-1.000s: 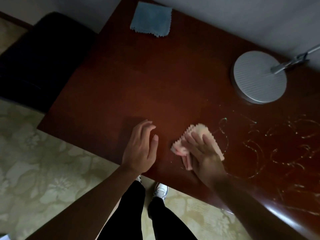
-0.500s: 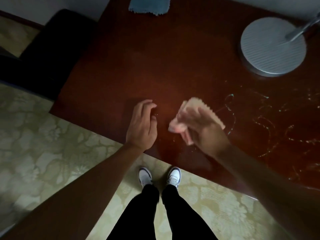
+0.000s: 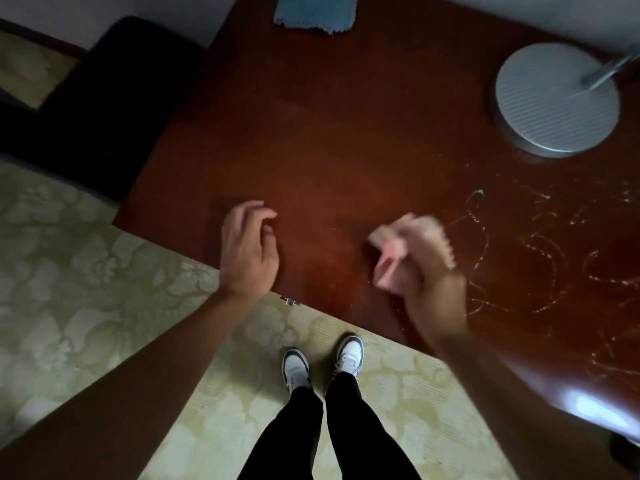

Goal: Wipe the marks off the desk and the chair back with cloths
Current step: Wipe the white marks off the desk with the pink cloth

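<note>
the pink cloth (image 3: 403,249) is sitting bunched at the centre right of the frame, over the near part of the dark red tabletop (image 3: 346,133), and the right hand (image 3: 429,282) is gripping it with curled fingers, both of them blurred. pale scribbled marks (image 3: 540,258) are lying on the wood just to the right of that cloth, spreading toward the right edge. the left hand (image 3: 247,249) is hovering or resting near the tabletop's front edge at centre left, fingers loosely bent and holding nothing; whether it is touching the wood is unclear. a blue cloth (image 3: 317,12) is lying at the top centre, well apart from both hands. a round grey lamp base (image 3: 554,102) is standing at the upper right. a black chair (image 3: 90,98) is sitting at the upper left beside the tabletop, on patterned floor (image 3: 86,289).
</note>
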### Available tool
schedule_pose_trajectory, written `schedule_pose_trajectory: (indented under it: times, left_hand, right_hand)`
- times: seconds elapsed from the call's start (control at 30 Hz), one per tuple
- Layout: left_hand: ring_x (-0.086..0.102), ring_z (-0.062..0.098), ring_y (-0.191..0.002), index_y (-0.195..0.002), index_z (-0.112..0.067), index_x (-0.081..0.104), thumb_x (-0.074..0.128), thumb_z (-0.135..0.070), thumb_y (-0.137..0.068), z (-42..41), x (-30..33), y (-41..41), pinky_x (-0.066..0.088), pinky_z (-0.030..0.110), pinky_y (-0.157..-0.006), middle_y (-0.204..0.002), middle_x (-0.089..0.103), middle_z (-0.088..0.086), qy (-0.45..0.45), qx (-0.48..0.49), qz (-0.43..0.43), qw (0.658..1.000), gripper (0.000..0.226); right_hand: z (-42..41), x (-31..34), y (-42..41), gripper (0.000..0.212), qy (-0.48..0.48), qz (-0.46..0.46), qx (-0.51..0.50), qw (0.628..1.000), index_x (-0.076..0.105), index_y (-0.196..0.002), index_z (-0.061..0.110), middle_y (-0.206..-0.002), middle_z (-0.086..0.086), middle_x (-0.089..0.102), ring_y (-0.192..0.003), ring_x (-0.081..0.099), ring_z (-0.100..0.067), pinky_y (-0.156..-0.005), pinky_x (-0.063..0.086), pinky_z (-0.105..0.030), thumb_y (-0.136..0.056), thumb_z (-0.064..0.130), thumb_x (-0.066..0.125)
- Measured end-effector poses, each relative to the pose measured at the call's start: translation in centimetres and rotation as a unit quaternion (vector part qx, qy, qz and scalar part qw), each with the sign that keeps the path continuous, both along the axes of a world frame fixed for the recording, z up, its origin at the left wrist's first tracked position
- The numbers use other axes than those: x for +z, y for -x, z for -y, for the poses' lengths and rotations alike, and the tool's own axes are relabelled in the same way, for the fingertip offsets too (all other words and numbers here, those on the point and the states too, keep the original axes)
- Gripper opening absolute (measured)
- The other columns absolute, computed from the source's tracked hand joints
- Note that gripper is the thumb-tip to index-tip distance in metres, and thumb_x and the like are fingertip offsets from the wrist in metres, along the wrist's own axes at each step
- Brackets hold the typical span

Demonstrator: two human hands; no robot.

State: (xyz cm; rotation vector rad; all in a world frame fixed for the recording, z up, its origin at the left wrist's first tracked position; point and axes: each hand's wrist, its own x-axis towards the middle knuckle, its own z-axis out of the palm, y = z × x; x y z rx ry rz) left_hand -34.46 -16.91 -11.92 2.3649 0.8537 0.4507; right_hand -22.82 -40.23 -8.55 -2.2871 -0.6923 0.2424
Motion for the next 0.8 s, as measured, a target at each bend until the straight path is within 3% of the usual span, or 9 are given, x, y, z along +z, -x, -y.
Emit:
schedule_pose_trajectory:
  times: [0.1,0.17,0.27,0.37,0.43,0.5,0.57,0.7,0.8]
  left_hand:
    - [0.049,0.025,-0.121,-0.111,-0.005,0.062,0.047,-0.012,-0.091,-0.6,-0.1,0.2,0.038,0.032,-0.104,-0.124,0.054,0.013,0.008,-0.013,0.005,1.000,0.025]
    - [0.048,0.023,-0.122,-0.110,-0.006,0.062,0.044,-0.018,-0.092,-0.4,0.0,0.0,0.035,0.026,-0.104,-0.123,0.055,0.012,0.025,-0.011,0.021,0.999,0.028]
    - [0.049,0.019,-0.120,-0.106,-0.006,0.064,0.045,-0.020,-0.091,-0.8,0.2,0.0,0.030,0.016,-0.102,-0.121,0.056,0.010,0.063,-0.010,0.042,0.997,0.028]
    - [0.049,0.020,-0.121,-0.104,-0.006,0.065,0.050,-0.015,-0.089,-1.6,0.2,0.6,0.026,0.012,-0.105,-0.120,0.056,0.008,0.082,-0.027,0.035,0.996,0.023]
    - [0.046,0.021,-0.127,-0.106,-0.007,0.064,0.051,-0.014,-0.089,-1.7,0.2,1.2,0.023,0.011,-0.108,-0.124,0.055,0.008,0.085,-0.050,0.021,0.995,0.023]
    - [0.044,0.023,-0.130,-0.108,-0.006,0.064,0.051,-0.018,-0.090,-1.9,0.1,1.3,0.022,0.013,-0.110,-0.126,0.054,0.009,0.082,-0.075,0.017,0.994,0.026]
    - [0.044,0.022,-0.130,-0.108,-0.007,0.064,0.048,-0.024,-0.090,-2.1,0.2,1.2,0.024,0.015,-0.109,-0.126,0.055,0.009,0.088,-0.072,0.023,0.993,0.029]
    - [0.046,0.016,-0.126,-0.107,-0.008,0.065,0.043,-0.030,-0.093,-1.9,0.5,1.0,0.027,0.014,-0.105,-0.123,0.057,0.005,0.119,-0.044,0.043,0.991,0.034]
    - [0.048,0.018,-0.123,-0.106,-0.007,0.065,0.042,-0.029,-0.093,-2.1,0.1,1.2,0.031,0.019,-0.104,-0.121,0.059,0.007,0.113,-0.052,0.053,0.991,0.035]
  right_hand:
    - [-1.1,-1.8,-3.5,0.042,0.074,0.045,-0.034,0.996,0.056,-0.136,0.013,-0.139,-0.010,0.056,-0.133,0.048,-0.022,-0.117,0.026,-0.026,-0.095,0.004,0.049]
    - [-3.0,-3.4,-3.0,0.043,0.096,0.069,-0.034,0.992,0.054,-0.137,0.008,-0.141,-0.015,0.052,-0.137,0.043,-0.027,-0.122,0.017,-0.033,-0.096,0.013,0.044]
    - [-7.6,-4.2,2.2,0.051,0.108,0.074,-0.003,0.991,0.056,-0.135,0.009,-0.137,-0.016,0.056,-0.131,0.048,-0.035,-0.110,0.036,-0.048,-0.092,0.027,0.037]
    - [-9.6,-3.7,11.6,0.039,0.057,0.078,0.169,0.981,0.064,-0.125,0.011,-0.135,-0.010,0.060,-0.130,0.052,-0.029,-0.114,0.032,-0.044,-0.092,0.022,0.047]
    - [-8.4,-2.9,13.5,0.035,-0.001,0.055,0.218,0.974,0.066,-0.123,0.010,-0.135,-0.006,0.060,-0.131,0.050,-0.020,-0.117,0.031,-0.037,-0.090,0.013,0.056]
    - [-6.8,-2.1,10.9,0.041,-0.029,0.070,0.143,0.987,0.065,-0.123,0.004,-0.131,-0.011,0.062,-0.128,0.052,-0.020,-0.114,0.035,-0.031,-0.084,-0.003,0.057]
    - [-6.5,-1.1,6.4,0.047,-0.023,0.088,0.032,0.995,0.063,-0.123,0.002,-0.129,-0.013,0.062,-0.126,0.051,-0.022,-0.111,0.039,-0.037,-0.081,-0.014,0.053]
    - [-9.5,-1.9,-1.2,0.040,0.061,0.089,0.001,0.994,0.060,-0.130,0.007,-0.138,-0.013,0.056,-0.134,0.047,-0.027,-0.112,0.037,-0.048,-0.095,0.013,0.041]
    - [-12.2,-3.7,0.4,0.051,0.104,0.087,0.012,0.991,0.061,-0.124,0.001,-0.126,-0.018,0.062,-0.126,0.053,-0.035,-0.109,0.035,-0.055,-0.090,0.026,0.032]
